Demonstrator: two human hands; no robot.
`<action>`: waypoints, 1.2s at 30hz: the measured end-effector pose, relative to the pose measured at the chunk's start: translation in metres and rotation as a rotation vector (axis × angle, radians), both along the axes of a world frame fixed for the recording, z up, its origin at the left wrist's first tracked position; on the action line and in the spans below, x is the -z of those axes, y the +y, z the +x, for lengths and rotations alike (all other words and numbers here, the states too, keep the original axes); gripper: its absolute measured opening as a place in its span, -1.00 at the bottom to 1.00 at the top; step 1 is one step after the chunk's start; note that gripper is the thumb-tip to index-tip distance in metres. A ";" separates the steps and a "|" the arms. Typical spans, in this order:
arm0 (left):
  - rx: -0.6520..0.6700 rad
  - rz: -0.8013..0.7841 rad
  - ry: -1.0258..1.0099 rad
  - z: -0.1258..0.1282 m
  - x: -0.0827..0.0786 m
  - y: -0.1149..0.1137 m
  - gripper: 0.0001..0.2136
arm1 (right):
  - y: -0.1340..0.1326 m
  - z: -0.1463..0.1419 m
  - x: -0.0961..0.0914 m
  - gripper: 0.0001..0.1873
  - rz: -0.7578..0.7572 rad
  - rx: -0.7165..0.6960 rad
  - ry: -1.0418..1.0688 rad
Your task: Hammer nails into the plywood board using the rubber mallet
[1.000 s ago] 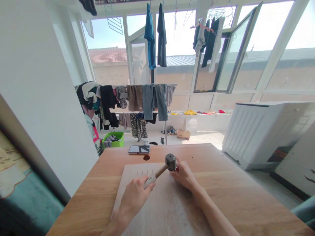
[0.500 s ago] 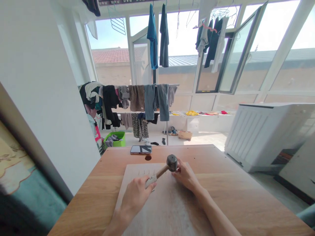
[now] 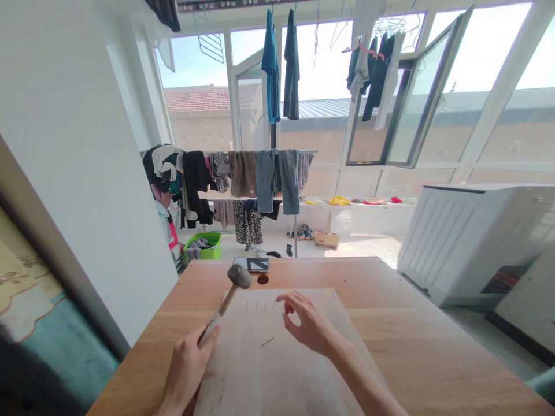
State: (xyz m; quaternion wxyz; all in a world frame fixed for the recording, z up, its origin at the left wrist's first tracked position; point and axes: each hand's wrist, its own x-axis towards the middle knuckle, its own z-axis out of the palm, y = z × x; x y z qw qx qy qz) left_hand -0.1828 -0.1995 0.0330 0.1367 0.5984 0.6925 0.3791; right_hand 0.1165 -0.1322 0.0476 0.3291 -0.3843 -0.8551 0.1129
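Note:
My left hand (image 3: 187, 363) grips the wooden handle of a mallet (image 3: 228, 296), whose dark head is raised over the far left part of a pale wooden board (image 3: 269, 370). A short row of nails (image 3: 259, 304) stands upright in the board near its far edge. One loose nail (image 3: 267, 341) lies flat on the board. Just right of that loose nail my right hand (image 3: 306, 322) hovers with fingers spread and curled, holding nothing.
The board lies on a wooden table (image 3: 411, 346) with a round hole (image 3: 262, 279) and a phone (image 3: 251, 264) near its far edge. Beyond are a clothes rack (image 3: 243, 173), a green basket (image 3: 203, 245), a white appliance (image 3: 472, 237) at right and a wall (image 3: 78, 173) at left.
The mallet swung left and up, away from my right hand. My right hand let go near the board's far edge and drew back, fingers apart. A loose nail now lies on the board.

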 end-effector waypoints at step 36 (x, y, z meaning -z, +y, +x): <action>0.031 -0.074 0.009 -0.002 0.000 -0.003 -0.59 | 0.045 0.077 0.060 -0.70 -0.127 0.306 0.273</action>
